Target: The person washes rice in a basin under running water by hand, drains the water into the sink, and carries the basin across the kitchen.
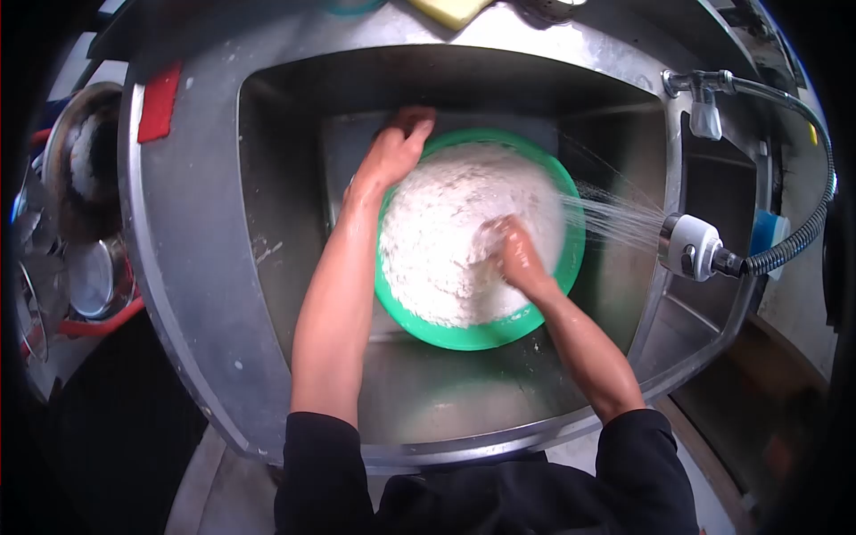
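A round green basin (477, 337) stands in the metal sink (428, 383), filled with a whitish, grainy mass (437, 214) in cloudy water. At the basin's upper left rim is my left hand (398, 147), its fingers bent over the edge and partly hidden. My right hand (510, 250) is in the white contents right of the middle, wet, with curled fingers; what they hold cannot be made out. From the right, a spray head (691, 247) sends jets of water over the basin's right rim.
A metal hose (807, 223) curves from the tap (704, 85) on the right. A red cloth (160, 102) lies on the left ledge, and a yellow sponge (453, 11) on the back ledge. Pans (89, 160) stand at the far left. A blue object (769, 234) is behind the spray head.
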Demonstrator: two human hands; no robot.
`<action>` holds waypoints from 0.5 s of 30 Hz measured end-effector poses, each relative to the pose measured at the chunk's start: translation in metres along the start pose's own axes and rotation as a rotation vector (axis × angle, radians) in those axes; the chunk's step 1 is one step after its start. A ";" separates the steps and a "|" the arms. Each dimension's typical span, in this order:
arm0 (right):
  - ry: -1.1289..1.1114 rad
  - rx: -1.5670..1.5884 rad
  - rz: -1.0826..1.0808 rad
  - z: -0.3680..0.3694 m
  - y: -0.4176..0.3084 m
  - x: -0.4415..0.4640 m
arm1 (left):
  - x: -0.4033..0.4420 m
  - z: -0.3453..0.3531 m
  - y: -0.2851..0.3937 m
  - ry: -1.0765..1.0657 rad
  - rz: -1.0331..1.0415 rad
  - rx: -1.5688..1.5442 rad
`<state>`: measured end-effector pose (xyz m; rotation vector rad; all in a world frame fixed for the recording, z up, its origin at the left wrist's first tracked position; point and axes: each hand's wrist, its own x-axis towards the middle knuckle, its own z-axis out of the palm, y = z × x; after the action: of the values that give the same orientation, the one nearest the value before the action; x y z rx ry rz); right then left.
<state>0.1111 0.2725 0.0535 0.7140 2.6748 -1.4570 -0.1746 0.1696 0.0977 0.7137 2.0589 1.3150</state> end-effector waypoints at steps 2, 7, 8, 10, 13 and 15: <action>0.225 -0.295 0.043 -0.041 -0.046 0.035 | -0.048 -0.017 -0.022 0.068 -0.321 0.234; 0.213 -0.705 0.289 0.020 -0.073 0.089 | -0.136 0.022 -0.039 0.313 -0.342 0.259; 0.123 -0.648 0.196 0.020 -0.072 0.083 | -0.129 0.025 -0.045 0.391 -0.252 0.223; -0.077 -0.526 0.029 0.023 -0.066 0.045 | -0.126 0.022 -0.044 0.376 -0.233 0.185; -0.387 -0.404 0.050 0.011 -0.021 0.006 | -0.136 0.021 -0.043 0.372 -0.234 0.168; 0.125 -0.573 -0.090 0.002 0.048 -0.010 | -0.131 0.021 -0.047 0.400 -0.225 0.169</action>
<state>0.1386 0.2891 0.0169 0.6514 3.0196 -0.5994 -0.0762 0.0724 0.0721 0.2864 2.5073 1.2386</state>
